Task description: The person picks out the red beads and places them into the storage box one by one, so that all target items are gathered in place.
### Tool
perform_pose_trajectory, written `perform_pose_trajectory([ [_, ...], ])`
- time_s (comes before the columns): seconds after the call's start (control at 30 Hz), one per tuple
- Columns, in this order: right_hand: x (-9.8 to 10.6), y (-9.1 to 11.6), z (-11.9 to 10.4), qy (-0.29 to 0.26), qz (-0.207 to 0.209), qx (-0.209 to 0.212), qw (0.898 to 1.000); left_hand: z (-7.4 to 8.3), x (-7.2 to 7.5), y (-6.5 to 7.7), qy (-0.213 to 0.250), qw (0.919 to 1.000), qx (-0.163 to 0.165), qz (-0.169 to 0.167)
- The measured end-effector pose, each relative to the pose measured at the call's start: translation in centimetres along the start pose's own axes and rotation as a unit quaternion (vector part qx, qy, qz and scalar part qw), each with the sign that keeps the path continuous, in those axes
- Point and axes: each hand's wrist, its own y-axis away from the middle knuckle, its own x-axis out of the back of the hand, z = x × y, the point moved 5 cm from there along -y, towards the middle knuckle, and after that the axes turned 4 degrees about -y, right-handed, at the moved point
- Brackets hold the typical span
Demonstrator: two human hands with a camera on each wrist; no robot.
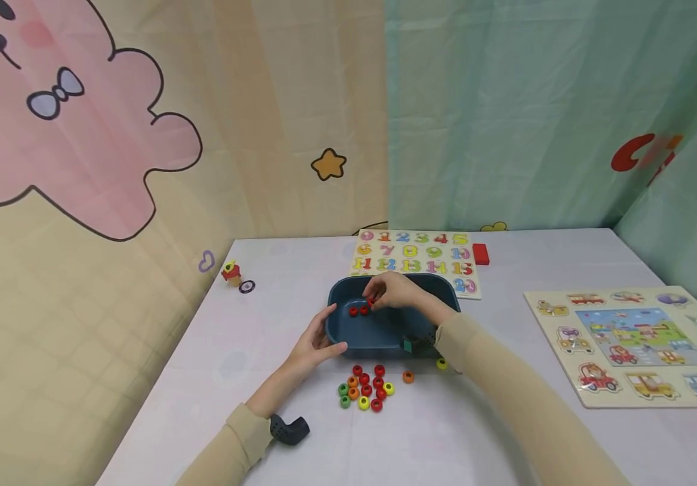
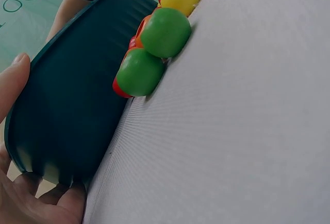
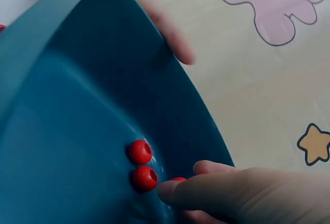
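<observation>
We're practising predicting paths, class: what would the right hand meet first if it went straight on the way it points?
Leaving aside the bead at its fingertips, the right hand would probably meet the nearer of two loose red beads in the blue tray, though depth is hard to judge.

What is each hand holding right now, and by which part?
Left hand: the blue tub, gripped at its left end. Right hand: a red bead, apparently pinched, though exactly where on it is hidden.

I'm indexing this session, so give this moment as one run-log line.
left hand: grips tray | right hand: pinches red bead inside it | tray floor: two red beads | table: loose beads in front of tray
</observation>
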Motion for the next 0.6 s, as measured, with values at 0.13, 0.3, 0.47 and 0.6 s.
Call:
perform_pose_trajectory([
  [0.13, -0.3, -0.1, 0.5, 0.018, -0.011, -0.006, 1.0, 0.0, 0.1, 0.0, 0.005, 1.0, 0.004, -0.002],
  [0.3, -0.5, -0.3, 1.0, 0.047, -0.019, -0.01, 0.999, 0.0, 0.1, -0.1, 0.002, 1.0, 0.007, -0.002],
  [0.47, -0.8, -0.5, 1.3, 0.068, -0.022, -0.016, 0.997, 0.0, 0.1, 0.0, 0.002, 1.0, 0.006, 0.0],
  [0.6, -0.8, -0.4, 1.1, 0.06, -0.016, -0.019, 0.998, -0.1, 0.0, 0.0, 0.001, 1.0, 0.006, 0.006],
])
